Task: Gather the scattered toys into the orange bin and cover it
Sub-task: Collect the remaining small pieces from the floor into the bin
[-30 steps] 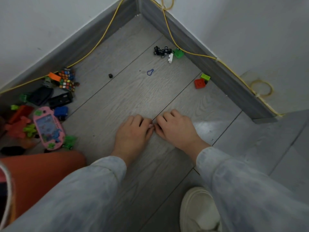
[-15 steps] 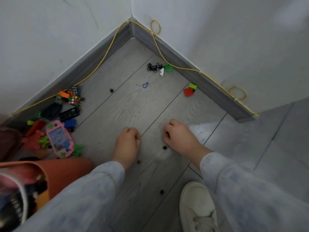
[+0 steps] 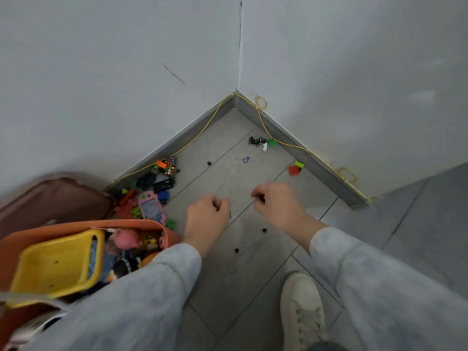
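The orange bin (image 3: 126, 225) stands at the lower left, holding a yellow toy (image 3: 58, 262) and a pink figure (image 3: 125, 238). My left hand (image 3: 210, 214) hovers over the floor just right of the bin with its fingers curled; what is inside them is hidden. My right hand (image 3: 276, 203) is raised beside it and pinches a small black piece (image 3: 262, 198). Two small black pieces (image 3: 264, 230) lie on the floor below my hands. A pink handheld game (image 3: 152, 207), puzzle cubes (image 3: 170, 166) and bricks lie along the left wall.
A red brick (image 3: 293, 170) and a green brick (image 3: 299, 164) sit by the right skirting. Black wheel parts (image 3: 256, 141), a white brick (image 3: 265, 147) and a blue loop (image 3: 246, 160) lie near the corner. A brown cover-like shape (image 3: 50, 198) is behind the bin. My white shoe (image 3: 302, 312) is at the bottom.
My hands were pressed together on the floor; they have curled, lifted and moved apart. Small black pieces now lie below them. The view has swung left, bringing the bin's contents in.
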